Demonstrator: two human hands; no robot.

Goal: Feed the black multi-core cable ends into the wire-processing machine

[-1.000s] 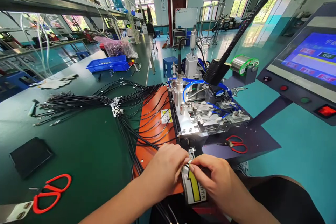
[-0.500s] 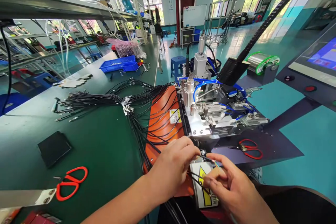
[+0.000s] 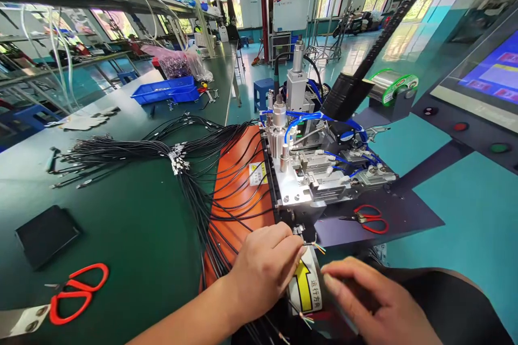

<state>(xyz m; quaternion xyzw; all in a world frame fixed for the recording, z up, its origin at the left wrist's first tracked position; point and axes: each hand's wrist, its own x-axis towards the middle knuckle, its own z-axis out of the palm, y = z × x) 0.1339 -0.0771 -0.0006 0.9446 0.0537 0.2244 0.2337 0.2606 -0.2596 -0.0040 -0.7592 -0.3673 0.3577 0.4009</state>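
My left hand (image 3: 263, 269) pinches the end of a thin black cable (image 3: 311, 244) whose stripped coloured wires fan out to the right, just in front of the metal fixture machine (image 3: 311, 172). My right hand (image 3: 372, 307) hovers lower right with fingers slightly curled, holding nothing that I can see, beside a white label with a yellow arrow (image 3: 304, 283). A large bundle of black cables (image 3: 194, 172) spreads over the green bench and the orange mat (image 3: 238, 194) to the left of the machine.
Red scissors (image 3: 76, 294) lie at the near left and a second pair (image 3: 370, 218) right of the machine. A black pad (image 3: 44, 234), a blue tray (image 3: 165, 90), a solder spool (image 3: 394, 89) and a control screen (image 3: 493, 73) stand around.
My right hand has let go of the cable end and dropped back toward me. The left hand still holds the cable, its coloured wires now showing free.
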